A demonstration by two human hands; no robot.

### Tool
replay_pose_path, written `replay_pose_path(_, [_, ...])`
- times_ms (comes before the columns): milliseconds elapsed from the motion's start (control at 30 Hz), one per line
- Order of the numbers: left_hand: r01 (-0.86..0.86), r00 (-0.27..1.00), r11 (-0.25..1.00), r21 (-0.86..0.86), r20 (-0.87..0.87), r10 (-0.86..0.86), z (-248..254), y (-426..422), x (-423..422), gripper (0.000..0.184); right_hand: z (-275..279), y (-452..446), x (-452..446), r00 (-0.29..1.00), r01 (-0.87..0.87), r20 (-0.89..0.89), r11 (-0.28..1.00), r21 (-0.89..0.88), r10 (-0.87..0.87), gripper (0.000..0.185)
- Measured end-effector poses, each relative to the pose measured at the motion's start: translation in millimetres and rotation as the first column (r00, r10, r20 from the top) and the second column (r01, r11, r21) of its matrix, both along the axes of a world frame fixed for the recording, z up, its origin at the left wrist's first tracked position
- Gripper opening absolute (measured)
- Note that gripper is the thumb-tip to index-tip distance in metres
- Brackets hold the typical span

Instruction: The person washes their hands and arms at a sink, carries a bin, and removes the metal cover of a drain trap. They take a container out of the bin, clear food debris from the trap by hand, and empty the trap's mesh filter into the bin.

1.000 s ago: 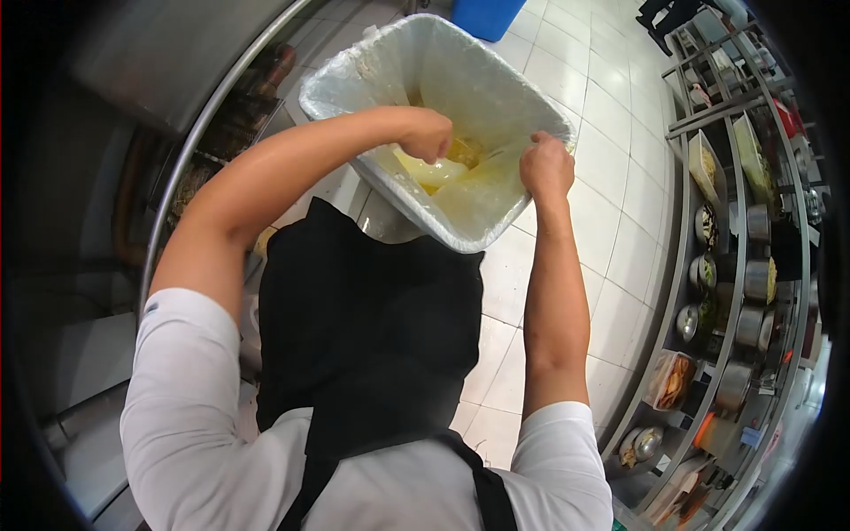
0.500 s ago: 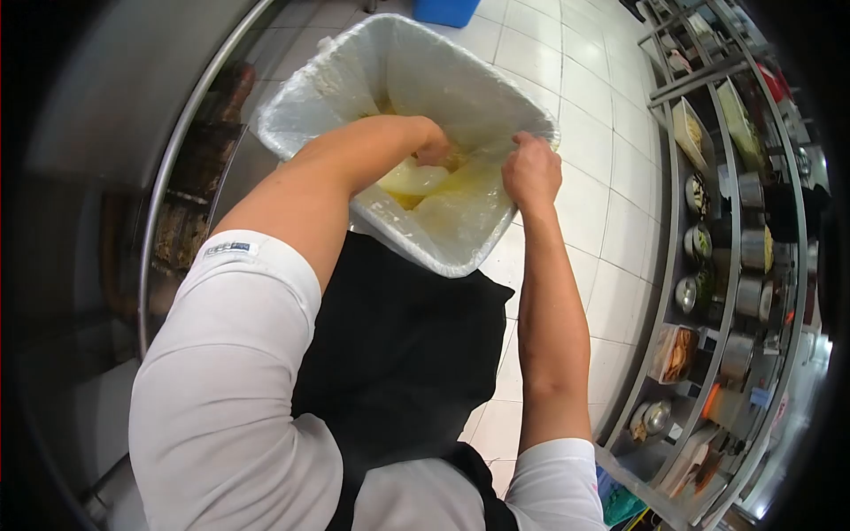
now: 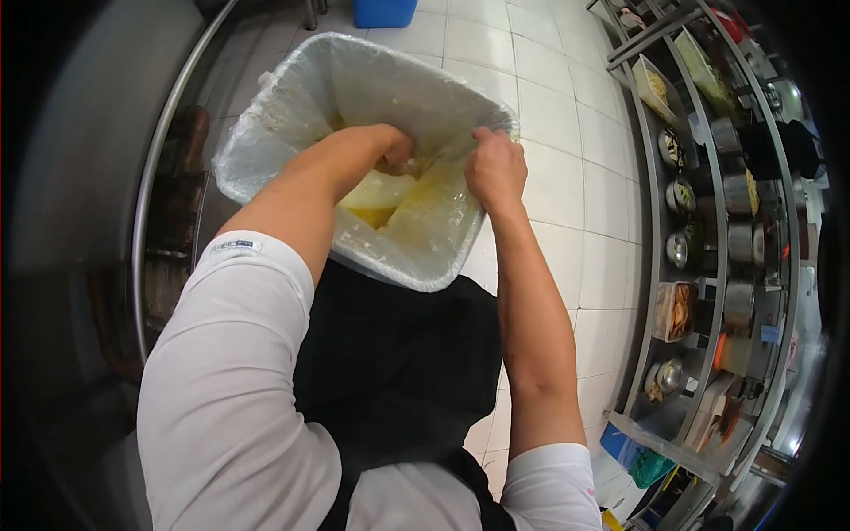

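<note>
A large bin (image 3: 425, 80) lined with clear plastic stands in front of me, yellow liquid (image 3: 372, 215) pooled at its bottom. Deep inside it is my left hand (image 3: 397, 152), fingers curled; a pale, translucent rounded thing (image 3: 379, 189) lies just below it. What the left fingers hold, if anything, is hidden. At the bin's right corner, my right hand (image 3: 496, 164) is closed on the rim and its plastic liner.
Metal shelving (image 3: 651, 230) with bowls and food trays runs along the right. A blue container (image 3: 385, 11) stands on the tiled floor (image 3: 549, 203) beyond the bin. A metal rail (image 3: 159, 150) is at the left.
My left hand has gone deeper into the bin. The bin and both hands have shifted left in view as the camera turned. My right hand has stayed at the rim.
</note>
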State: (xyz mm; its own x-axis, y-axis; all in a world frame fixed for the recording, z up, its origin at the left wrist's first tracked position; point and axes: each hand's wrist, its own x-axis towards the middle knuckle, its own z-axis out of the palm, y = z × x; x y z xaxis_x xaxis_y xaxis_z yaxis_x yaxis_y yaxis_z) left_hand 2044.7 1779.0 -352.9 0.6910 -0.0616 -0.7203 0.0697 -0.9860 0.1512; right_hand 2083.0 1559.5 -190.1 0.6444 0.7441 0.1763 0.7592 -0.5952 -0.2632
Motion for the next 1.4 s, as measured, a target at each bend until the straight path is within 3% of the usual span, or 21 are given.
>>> replay_pose_path(133, [0.039, 0.994, 0.997, -0.067, -0.102, -0.046, -4, -11, 6, 0.034, -1, 0, 0, 1.0, 0.009, 0.008, 1.0, 0.008, -0.009, 0.021])
replay_pose_path(200, [-0.031, 0.984, 0.995, -0.099, -0.176, 0.013, -14, -13, 4, 0.031, -3, 0, 1, 1.0, -0.001, 0.011, 0.999, 0.04, 0.001, 0.02])
replay_pose_path(267, [0.105, 0.961, 0.99, -0.099, -0.245, -0.126, -32, -16, 14, 0.029, -3, -2, 3, 1.0, -0.008, 0.015, 0.999, -0.033, 0.008, 0.019])
replay_pose_path(333, [-0.281, 0.935, 0.924, -0.261, -0.292, 0.201, -36, -15, 5, 0.026, -3, 0, 4, 1.0, -0.005, 0.012, 0.999, -0.033, 0.005, 0.021])
replay_pose_path(400, [-0.208, 0.964, 0.962, -0.178, -0.206, 0.17, -81, 17, 17, 0.03, -2, 1, 1, 1.0, 0.026, 0.014, 1.0, 0.011, -0.026, 0.024])
replay_pose_path(433, [0.048, 0.982, 0.992, -0.114, -0.177, -0.068, -76, 16, 23, 0.034, 0, -1, 2, 1.0, 0.016, -0.001, 1.0, 0.014, -0.016, 0.026])
replay_pose_path(500, [0.538, 0.82, 0.843, -0.009, -0.227, -0.526, -72, -4, 14, 0.045, 5, -3, 0, 1.0, 0.007, -0.005, 0.999, 0.041, -0.007, 0.027])
replay_pose_path(600, [0.525, 0.831, 0.85, -0.033, -0.196, -0.521, -39, -8, -5, 0.048, 4, -4, 1, 1.0, 0.009, -0.001, 0.998, 0.055, -0.009, 0.027])
replay_pose_path(700, [0.355, 0.884, 0.934, -0.044, -0.31, -0.35, 12, -24, -30, 0.046, 7, -3, 1, 1.0, 0.022, -0.008, 0.998, 0.064, -0.022, 0.025])
replay_pose_path(800, [0.186, 0.933, 0.981, -0.048, -0.304, -0.191, 36, -26, -41, 0.039, 9, -5, -3, 0.999, 0.02, -0.025, 0.998, 0.058, -0.019, 0.024])
replay_pose_path(900, [0.044, 0.981, 0.999, 0.007, -0.187, -0.042, 68, -35, -49, 0.031, 8, -6, -1, 1.0, 0.008, -0.012, 0.996, 0.085, -0.007, 0.022])
replay_pose_path(1000, [-0.234, 0.97, 0.966, -0.112, -0.09, 0.224, 119, -38, -69, 0.027, 5, -4, -4, 1.0, -0.004, -0.009, 0.997, 0.074, 0.005, 0.02])
replay_pose_path(1100, [-0.12, 0.986, 0.993, 0.014, 0.116, 0.117, 110, -17, -85, 0.033, -4, -2, 2, 0.999, 0.02, -0.032, 0.999, 0.026, -0.019, 0.018])
replay_pose_path(1133, [-0.215, 0.973, 0.977, 0.013, 0.092, 0.213, 138, -26, -95, 0.034, 8, -3, -2, 0.988, 0.062, -0.149, 0.996, 0.069, -0.051, 0.017])
replay_pose_path(1167, [-0.26, 0.946, 0.965, -0.039, 0.19, 0.262, 140, -21, -106, 0.033, -26, 1, 10, 1.0, -0.001, -0.002, 0.984, 0.177, 0.001, 0.016])
replay_pose_path(1233, [-0.34, 0.914, 0.94, -0.027, 0.224, 0.337, 144, -10, -114, 0.032, -15, 1, 8, 0.986, 0.076, -0.156, 0.99, 0.12, -0.057, 0.013])
replay_pose_path(1267, [-0.344, 0.899, 0.938, 0.047, 0.305, 0.314, 154, -10, -123, 0.033, -20, 2, 9, 0.999, 0.05, -0.025, 0.982, 0.183, -0.046, 0.015])
replay_pose_path(1300, [-0.346, 0.911, 0.937, 0.053, 0.259, 0.321, 158, -4, -127, 0.033, -13, -1, 4, 0.998, 0.052, -0.031, 0.979, 0.199, -0.047, 0.015])
replay_pose_path(1367, [-0.453, 0.828, 0.88, -0.141, 0.3, 0.474, 166, 6, -142, 0.032, -11, -7, 7, 0.999, 0.05, -0.022, 0.981, 0.186, -0.047, 0.015])
replay_pose_path(1400, [-0.424, 0.78, 0.861, -0.28, 0.37, 0.505, 177, 5, -150, 0.031, -23, 2, 12, 0.999, 0.04, -0.017, 0.987, 0.155, -0.037, 0.016])
